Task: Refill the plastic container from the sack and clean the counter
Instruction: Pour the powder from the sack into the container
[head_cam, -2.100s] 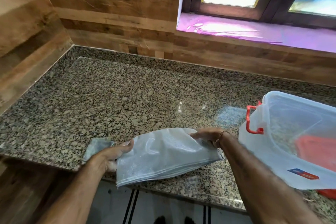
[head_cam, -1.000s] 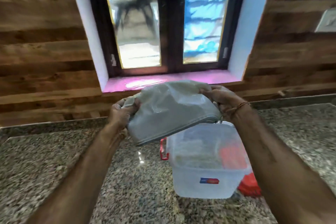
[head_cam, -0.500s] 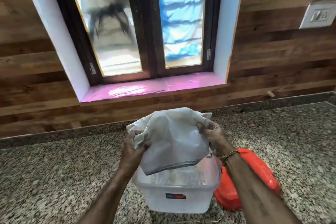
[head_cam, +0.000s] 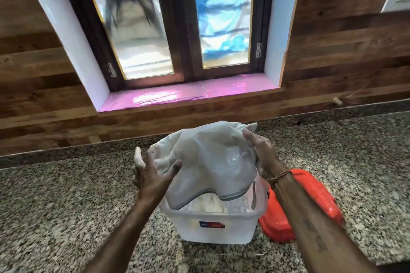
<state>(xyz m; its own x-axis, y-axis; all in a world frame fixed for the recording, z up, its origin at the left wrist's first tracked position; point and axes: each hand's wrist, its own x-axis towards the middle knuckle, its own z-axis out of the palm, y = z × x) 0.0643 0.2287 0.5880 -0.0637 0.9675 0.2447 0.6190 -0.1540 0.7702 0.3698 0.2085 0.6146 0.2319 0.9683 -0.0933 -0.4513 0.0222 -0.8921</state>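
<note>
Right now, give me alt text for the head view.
Both hands, left hand and right hand, hold a white sack mouth-down over an open plastic container on the granite counter; a red lid lies beside it.

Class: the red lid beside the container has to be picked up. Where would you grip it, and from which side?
Grip the red lid by its free right rim, coming from the right: it lies flat on the counter, its left side tucked behind the container and forearm.

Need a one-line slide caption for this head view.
Both hands, left and right, tip a white woven sack over the clear plastic container; red lid alongside.
</note>
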